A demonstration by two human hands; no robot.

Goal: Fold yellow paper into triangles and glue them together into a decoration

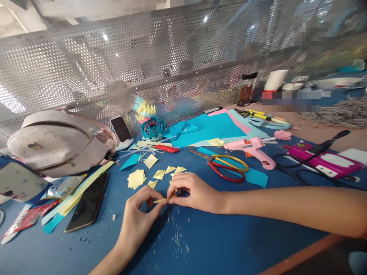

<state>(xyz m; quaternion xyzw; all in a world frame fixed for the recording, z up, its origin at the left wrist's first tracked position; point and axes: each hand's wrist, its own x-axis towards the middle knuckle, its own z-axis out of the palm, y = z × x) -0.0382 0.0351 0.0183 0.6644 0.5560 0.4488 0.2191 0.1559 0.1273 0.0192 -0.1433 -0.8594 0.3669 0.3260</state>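
Observation:
Between my two hands is a small folded piece of yellow paper (159, 200), seen almost edge-on. My left hand (142, 209) pinches its left part between thumb and fingers. The fingertips of my right hand (195, 193) are closed on its other end, touching close to the left thumb. Just beyond them lie several small folded yellow paper pieces (159, 174). A stack of yellow paper squares (136, 178) is to their left, with a single yellow square (150, 161) above it. Scissors (226, 164) with red and yellow handles rest beyond my right hand.
A pink glue gun (254, 149), a red cutter (166, 148) and blue paper sheets (209, 128) lie farther back. At the left are a black phone (88, 202) and a pale backpack (57, 141). A blue and yellow paper model (150, 122) stands by the perforated metal screen (86, 68).

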